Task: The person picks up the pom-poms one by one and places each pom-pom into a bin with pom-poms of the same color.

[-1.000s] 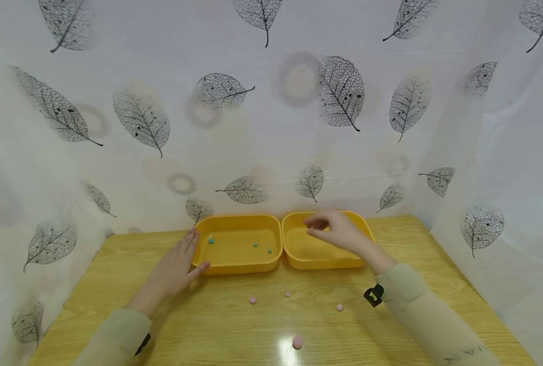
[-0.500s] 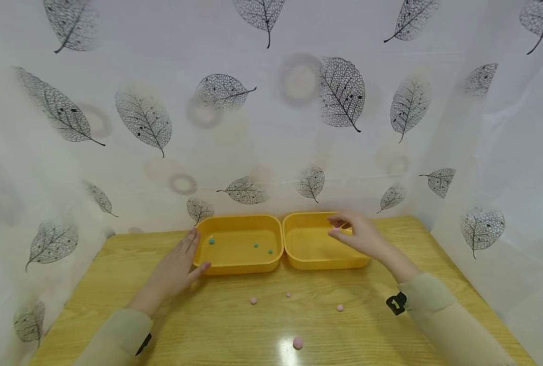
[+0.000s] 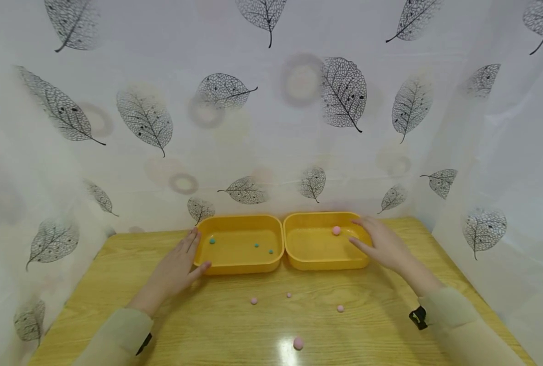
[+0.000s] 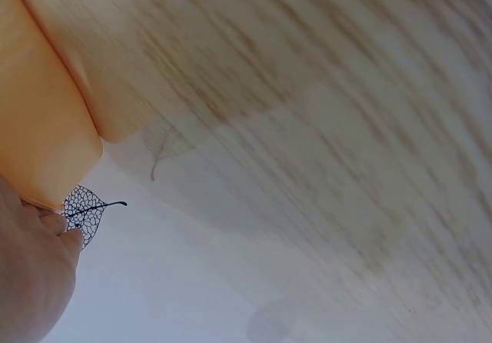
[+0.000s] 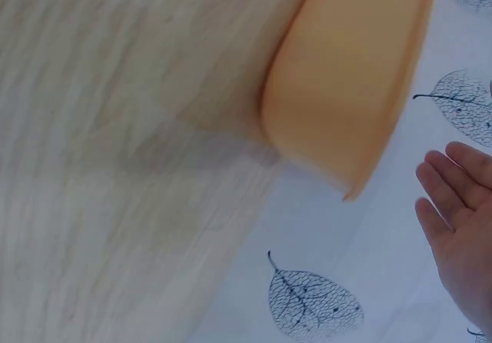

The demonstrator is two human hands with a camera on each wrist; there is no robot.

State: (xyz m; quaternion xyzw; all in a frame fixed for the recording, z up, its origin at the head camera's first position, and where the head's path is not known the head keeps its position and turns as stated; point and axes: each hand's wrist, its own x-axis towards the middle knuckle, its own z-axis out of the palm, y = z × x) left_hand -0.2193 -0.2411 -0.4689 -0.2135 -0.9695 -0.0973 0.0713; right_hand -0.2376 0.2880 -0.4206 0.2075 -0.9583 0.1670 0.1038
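My left hand (image 3: 175, 268) rests with extended fingers on the left rim of the left yellow tray (image 3: 239, 269). Inside that tray lie a teal ball (image 3: 212, 241) and two smaller teal balls near its right side. At the right end of the other yellow tray (image 3: 326, 265), my right hand (image 3: 386, 245) hovers with fingers apart and nothing between them. A pink ball (image 3: 336, 230) lies in this tray, left of the fingertips. In the right wrist view the right hand (image 5: 465, 224) has its fingers fairly straight beside the tray wall (image 5: 338, 89).
Several pink balls lie on the wooden table (image 3: 207, 330): a larger one (image 3: 298, 343) near the front, smaller ones (image 3: 254, 301) closer to the trays. A white leaf-print curtain (image 3: 271, 137) stands directly behind both trays and along the sides.
My right hand has let go of a pink ball, which now lies in the right tray, and has moved right to the tray's end. The left hand has stayed in place.
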